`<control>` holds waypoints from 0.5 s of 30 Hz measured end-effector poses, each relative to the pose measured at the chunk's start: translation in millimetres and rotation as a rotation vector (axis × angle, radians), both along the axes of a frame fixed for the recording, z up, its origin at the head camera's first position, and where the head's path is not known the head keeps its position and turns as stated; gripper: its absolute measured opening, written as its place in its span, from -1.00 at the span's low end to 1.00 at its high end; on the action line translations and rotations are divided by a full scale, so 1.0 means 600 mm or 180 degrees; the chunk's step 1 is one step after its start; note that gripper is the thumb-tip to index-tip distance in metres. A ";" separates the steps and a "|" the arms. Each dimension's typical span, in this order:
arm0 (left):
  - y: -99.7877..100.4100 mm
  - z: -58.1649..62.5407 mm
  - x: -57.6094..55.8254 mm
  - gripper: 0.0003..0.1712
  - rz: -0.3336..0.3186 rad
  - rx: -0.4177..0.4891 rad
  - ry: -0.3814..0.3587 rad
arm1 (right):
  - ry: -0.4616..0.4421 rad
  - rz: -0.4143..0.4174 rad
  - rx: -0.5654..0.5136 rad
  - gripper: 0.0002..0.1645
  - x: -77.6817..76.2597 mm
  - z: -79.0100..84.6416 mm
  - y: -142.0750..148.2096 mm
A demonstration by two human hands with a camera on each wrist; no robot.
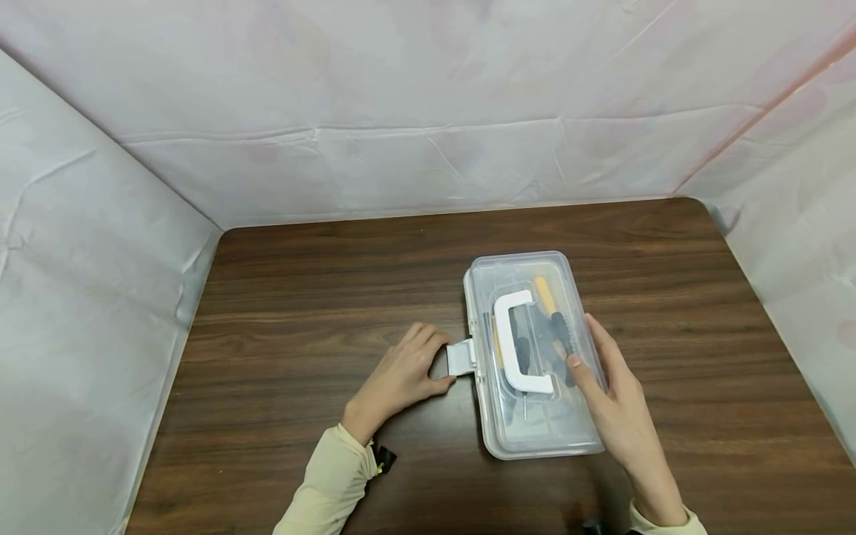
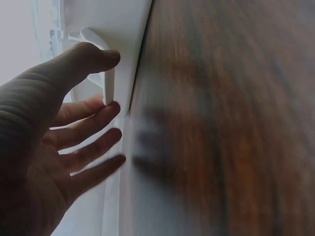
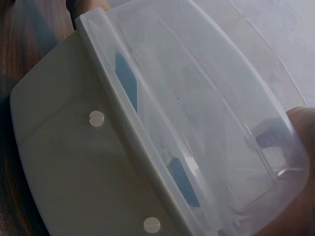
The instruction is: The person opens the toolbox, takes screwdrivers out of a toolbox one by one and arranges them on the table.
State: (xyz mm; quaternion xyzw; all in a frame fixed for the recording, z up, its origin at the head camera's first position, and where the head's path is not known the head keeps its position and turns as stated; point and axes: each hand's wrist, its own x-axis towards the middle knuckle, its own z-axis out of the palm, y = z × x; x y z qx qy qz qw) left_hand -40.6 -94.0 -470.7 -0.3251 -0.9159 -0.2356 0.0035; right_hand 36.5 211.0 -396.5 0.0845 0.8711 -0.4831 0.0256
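Note:
A plastic toolbox with a clear lid and a white base lies on the table. Through the lid show several tools, one with a yellow handle. The white carry handle lies flat on top. On the box's left side a white latch sticks outward. My left hand is at this latch, thumb and fingers spread about it; in the left wrist view a fingertip touches the latch's end. My right hand holds the box's right side, thumb on the lid, fingers along the edge and partly hidden.
The dark wood-grain table extends on both sides of the box. White sheeting rises behind the table and along its left and right sides. A small black object sits at the left cuff.

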 end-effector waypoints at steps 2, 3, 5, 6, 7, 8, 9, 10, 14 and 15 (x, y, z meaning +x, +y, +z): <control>0.004 0.000 -0.003 -0.41 0.0008 -0.0104 0.0051 | -0.0016 -0.0014 0.0006 -0.21 0.000 0.000 0.000; 0.007 -0.001 -0.004 -0.41 -0.0001 -0.0134 0.0083 | -0.0020 -0.0020 0.0010 -0.21 0.000 0.000 0.001; 0.012 -0.002 -0.007 -0.41 -0.0020 -0.0182 0.0128 | -0.0026 -0.0026 0.0031 -0.21 0.001 0.000 0.001; 0.015 -0.003 -0.008 -0.41 -0.0028 -0.0193 0.0138 | -0.0034 -0.0029 0.0049 -0.21 0.000 0.000 0.000; 0.018 -0.004 -0.008 -0.40 -0.0035 -0.0207 0.0144 | -0.0039 -0.0027 0.0057 -0.22 0.000 0.000 0.000; 0.021 -0.005 -0.008 -0.40 -0.0039 -0.0227 0.0138 | -0.0039 -0.0024 0.0078 -0.22 0.000 0.000 0.000; 0.024 -0.006 -0.009 -0.39 -0.0044 -0.0244 0.0127 | -0.0037 -0.0018 0.0084 -0.22 0.000 0.000 0.000; 0.027 -0.007 -0.009 -0.38 -0.0044 -0.0264 0.0109 | -0.0038 -0.0011 0.0098 -0.22 0.000 0.000 0.000; 0.038 -0.009 -0.011 -0.35 -0.0040 -0.0336 0.0031 | -0.0050 -0.0006 0.0119 -0.22 0.000 0.000 0.000; 0.040 -0.010 -0.011 -0.34 -0.0039 -0.0337 0.0025 | -0.0052 -0.0007 0.0107 -0.22 0.000 0.000 0.000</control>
